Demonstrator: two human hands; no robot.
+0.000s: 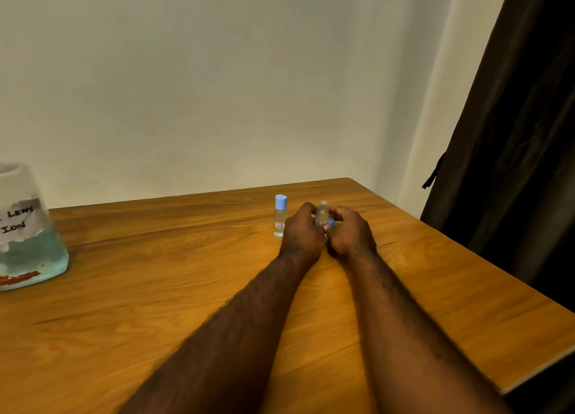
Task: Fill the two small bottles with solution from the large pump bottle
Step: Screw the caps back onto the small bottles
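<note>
Two small clear bottles stand near the far side of the wooden table (155, 304). The left small bottle (280, 217) wears a blue cap and a red-bordered label. The right small bottle (322, 214) has an uncovered threaded neck; my left hand (303, 231) wraps its body. My right hand (350, 230) is beside it and pinches a blue cap (331, 223) low against the bottle. The large bottle (26, 230) with blue-green liquid and a torn handwritten label stands at the far left edge; its top is cut off by the frame.
A pale wall runs behind the table. A dark curtain (513, 133) hangs at the right, past the table's right edge. Bare wood lies between the large bottle and the small ones.
</note>
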